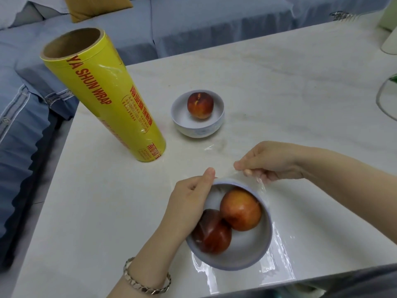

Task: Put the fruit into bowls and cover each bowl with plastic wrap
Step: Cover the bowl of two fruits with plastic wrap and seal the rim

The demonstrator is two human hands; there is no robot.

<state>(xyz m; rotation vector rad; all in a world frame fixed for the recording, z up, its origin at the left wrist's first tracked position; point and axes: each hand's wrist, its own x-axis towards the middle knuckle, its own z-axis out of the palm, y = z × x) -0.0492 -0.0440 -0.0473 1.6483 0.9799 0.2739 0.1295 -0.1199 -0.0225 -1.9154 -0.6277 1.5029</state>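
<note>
Two grips on one bowl. The right grip (272, 162) is pinched tight on the wrap (261, 183) just past the far rim. The left grip (189, 203) is curled round the left side of the bowl (236, 263), thumb up at the rim. Inside are two fruit (240, 209), touching, and the bowl sits near the desk's (279, 87) near edge.

Loose film trails on the desk to the right. My guess is that's the trouble spot: it could stick to the desk or to itself and bunch up. Pull too hard and the film tears, or the bowl tips and the fruit rolls out.

The far bowl (197, 130) holds one peach (200, 105); can't tell if it's covered. The roll (103, 100) stands far left.
</note>
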